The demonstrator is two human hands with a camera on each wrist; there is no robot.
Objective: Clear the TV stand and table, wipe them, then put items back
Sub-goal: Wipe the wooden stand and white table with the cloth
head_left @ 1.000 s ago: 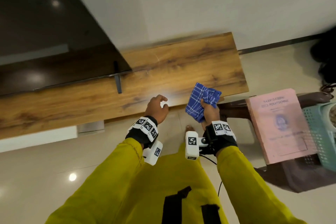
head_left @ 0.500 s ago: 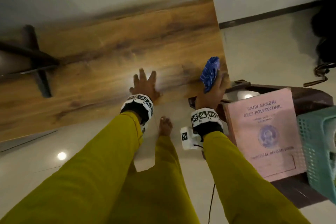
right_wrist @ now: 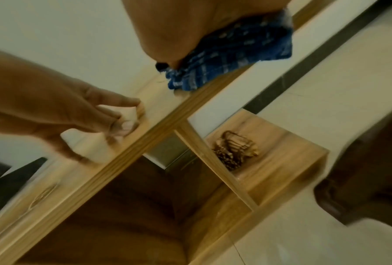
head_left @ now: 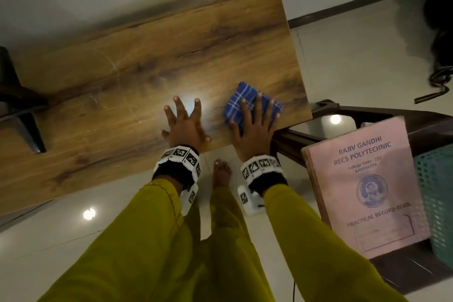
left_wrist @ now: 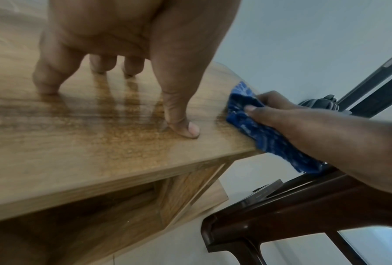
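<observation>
The blue checked cloth (head_left: 247,103) is pressed flat near the right end of the TV stand's wooden surface (head_left: 122,86) by the right hand (head_left: 255,127), fingers spread over it. The left hand (head_left: 185,127) is braced just beside it (fingers splayed, holding nothing). Even pressure and overlapping strokes toward the far edge would probably serve best.
</observation>
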